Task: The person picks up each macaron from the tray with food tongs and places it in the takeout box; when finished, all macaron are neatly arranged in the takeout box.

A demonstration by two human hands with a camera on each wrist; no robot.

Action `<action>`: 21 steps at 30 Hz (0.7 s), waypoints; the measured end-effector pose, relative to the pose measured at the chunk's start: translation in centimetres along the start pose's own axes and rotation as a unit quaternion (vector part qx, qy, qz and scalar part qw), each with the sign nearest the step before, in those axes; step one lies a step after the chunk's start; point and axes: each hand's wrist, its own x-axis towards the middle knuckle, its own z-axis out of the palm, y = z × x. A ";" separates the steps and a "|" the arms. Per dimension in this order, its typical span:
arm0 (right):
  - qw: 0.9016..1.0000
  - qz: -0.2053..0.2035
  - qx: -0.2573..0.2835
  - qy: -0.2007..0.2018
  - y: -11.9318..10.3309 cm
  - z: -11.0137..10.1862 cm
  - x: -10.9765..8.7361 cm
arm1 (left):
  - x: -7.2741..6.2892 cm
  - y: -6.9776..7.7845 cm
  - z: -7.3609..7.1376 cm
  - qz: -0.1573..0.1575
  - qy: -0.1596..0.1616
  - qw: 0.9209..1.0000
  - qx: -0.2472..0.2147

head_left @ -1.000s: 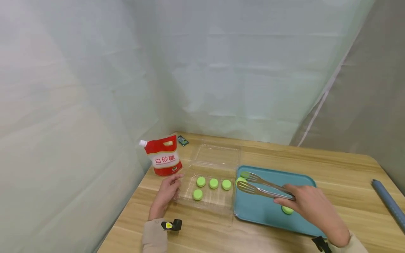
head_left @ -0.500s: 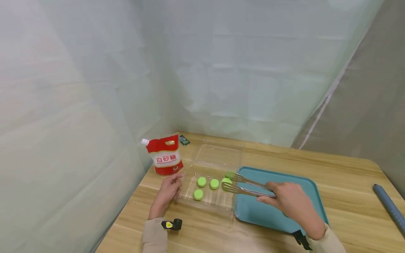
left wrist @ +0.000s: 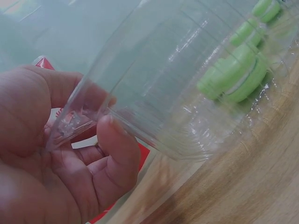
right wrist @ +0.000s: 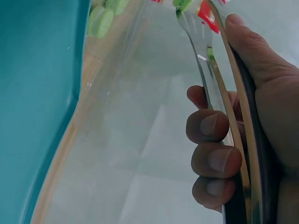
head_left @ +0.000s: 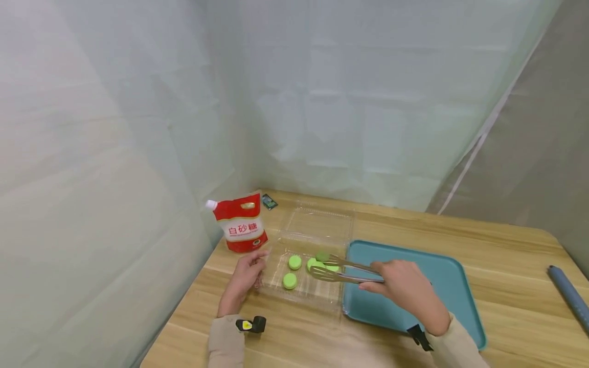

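In the head view my left hand (head_left: pixel 244 278) is at the left edge of an open clear plastic clamshell box (head_left: pixel 299 299). The left wrist view shows thumb and fingers pinching the box's corner (left wrist: pixel 77 123). Green macarons, among them a front one (head_left: pixel 290 281) and a back-left one (head_left: pixel 295 262), sit in the box. My right hand (head_left: pixel 407 289) grips metal tongs (head_left: pixel 347 278), fingers wrapped round the handles in the right wrist view. A green macaron (head_left: pixel 315 265) shows at the tong tips, over the box; whether it touches the others is unclear.
A blue tray (head_left: pixel 377 312) lies right of the box, partly under my right forearm. A red and white sugar pouch (head_left: pixel 241 225) stands back left, with a small dark packet (head_left: pixel 269 201) behind it. At the far right lies a blue-grey rod (head_left: pixel 568 294).
My right hand has carried the tongs and a macaron leftward from the tray's edge to over the box. My left hand has stayed at the box edge.
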 end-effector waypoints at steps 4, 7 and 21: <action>1.000 -0.004 -0.003 -0.004 -0.2 0.8 0.7 | 0.0 0.0 0.0 0.001 0.004 1.000 0.001; 1.000 -0.004 0.000 0.001 -0.4 1.4 0.9 | -0.1 0.0 0.1 0.001 -0.002 1.000 0.002; 1.000 -0.022 -0.022 -0.006 -1.2 2.6 1.2 | 0.0 0.0 0.1 0.002 0.005 1.000 0.012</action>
